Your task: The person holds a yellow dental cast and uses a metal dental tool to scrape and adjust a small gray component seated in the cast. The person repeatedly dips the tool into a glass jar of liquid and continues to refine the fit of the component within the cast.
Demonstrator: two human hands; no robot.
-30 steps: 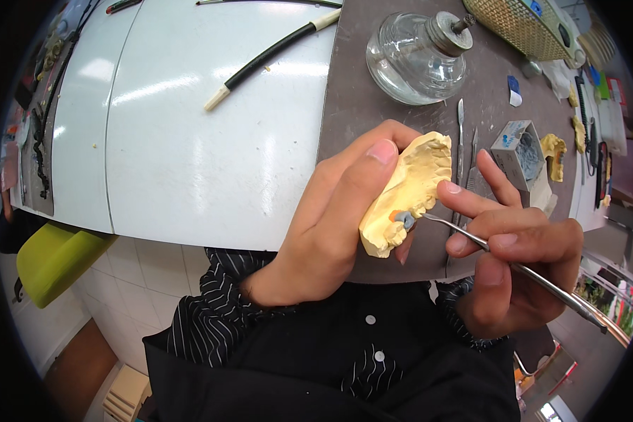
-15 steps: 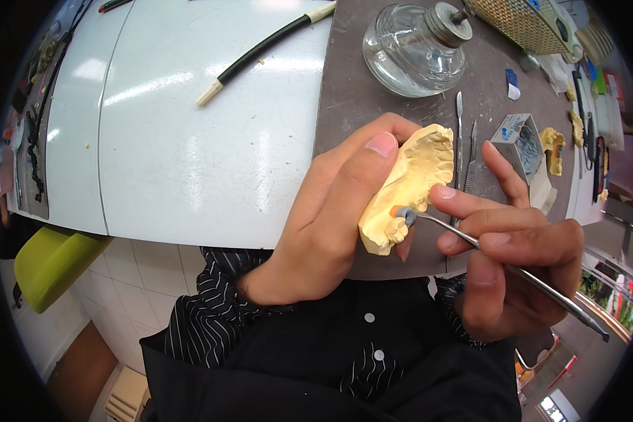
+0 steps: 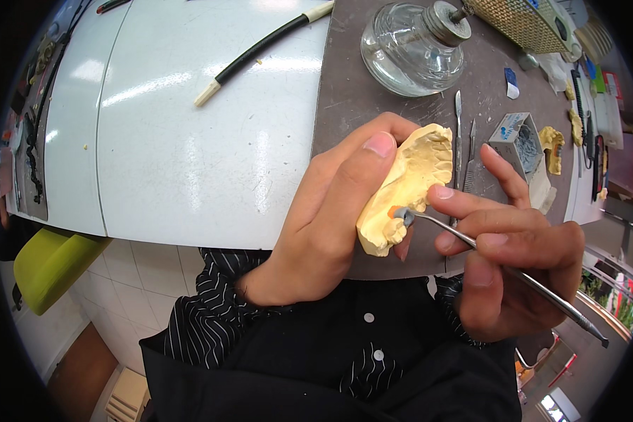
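Note:
My left hand grips a yellow plaster dental model by its side, thumb on top. A small grey wax tooth piece sits on the model beside an orange patch. Held like a pen in my right hand is a metal wax carving tool. Its bent tip touches the grey piece, or lies right against it. My right index fingertip rests at the model's edge, and the little finger is raised. Part of the left fingers is hidden behind the model.
A glass spirit burner stands at the back. Slim metal instruments lie beside a small box of grey wax. Another dental model is at the right. A black tube lies on the white table. A green chair is at the left.
Almost nothing differs. The model and both hands have shifted very slightly left in view, with the tool tip still at the grey piece.

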